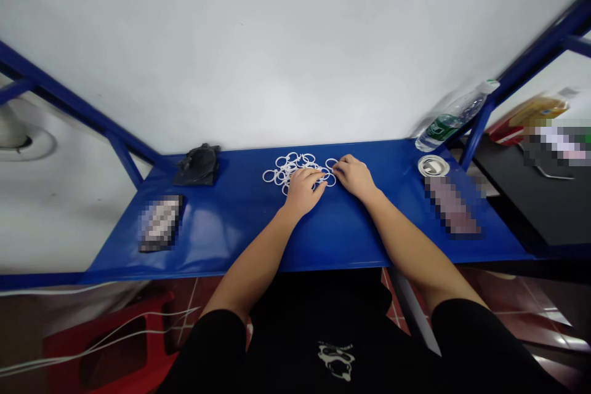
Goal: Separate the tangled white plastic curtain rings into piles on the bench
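A pile of white plastic rings [290, 165], with small tabs on some, lies on the blue tabletop [249, 221]. My left hand [303, 189] rests over the near right part of the pile, fingers stretched out and thumb apart, hiding several rings. At the pile's right edge, my right hand [354, 177] has its fingers curled in, with the fingertips at a single white ring [331, 160]. That ring lies beside the others and seems pinched at its right side.
A crumpled black plastic bag [199, 165] and a blurred-out packet [160, 221] lie on the left. Toward the right are a leaning water bottle [455, 120], a coiled white cable [434, 166] and a blurred-out flat object [455, 206]. Blue metal bars [478, 129] frame both sides; a wall stands behind.
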{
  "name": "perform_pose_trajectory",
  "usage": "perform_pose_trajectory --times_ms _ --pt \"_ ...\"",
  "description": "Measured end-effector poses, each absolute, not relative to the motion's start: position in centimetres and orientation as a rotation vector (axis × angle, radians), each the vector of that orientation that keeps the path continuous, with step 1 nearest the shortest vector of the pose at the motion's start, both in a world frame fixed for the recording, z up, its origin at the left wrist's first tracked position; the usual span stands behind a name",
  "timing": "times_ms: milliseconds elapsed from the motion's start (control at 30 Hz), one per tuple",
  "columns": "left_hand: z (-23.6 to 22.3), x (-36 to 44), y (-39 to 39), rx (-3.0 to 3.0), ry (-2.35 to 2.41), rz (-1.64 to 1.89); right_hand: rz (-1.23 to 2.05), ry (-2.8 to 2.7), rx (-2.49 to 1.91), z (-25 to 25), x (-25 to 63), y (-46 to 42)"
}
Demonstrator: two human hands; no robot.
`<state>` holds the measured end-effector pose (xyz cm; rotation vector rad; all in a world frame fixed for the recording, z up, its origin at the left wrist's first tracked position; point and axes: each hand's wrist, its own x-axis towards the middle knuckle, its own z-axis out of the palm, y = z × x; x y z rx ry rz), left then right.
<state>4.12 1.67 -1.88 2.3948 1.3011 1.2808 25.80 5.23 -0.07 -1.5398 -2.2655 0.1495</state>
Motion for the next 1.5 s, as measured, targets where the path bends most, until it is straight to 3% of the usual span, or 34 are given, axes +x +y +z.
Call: perform_pose_trajectory --times_ms 200,367,533,967,1500 --pt "-1.8 4.0 1.6 2.399 1.346 1.242 0.39 -2.029 -1.179 0.4 24.4 3.1" --pt "-1.8 3.7 1.7 2.348 1.282 1.442 0.523 -1.879 -0.967 1.0 22.5 1.1" --pt "-1.2 3.8 1.4 2.327 1.202 1.696 0.455 -1.864 -0.902 1.9 22.8 0.7" --pt "-0.6 4.0 0.8 2.288 1.056 1.774 0.373 -1.877 -0.912 1.7 23.0 0.7" --pt "-0.7 4.3 0.5 2.174 1.156 1.596 0.215 -1.958 -0.918 1.5 23.1 0.5"
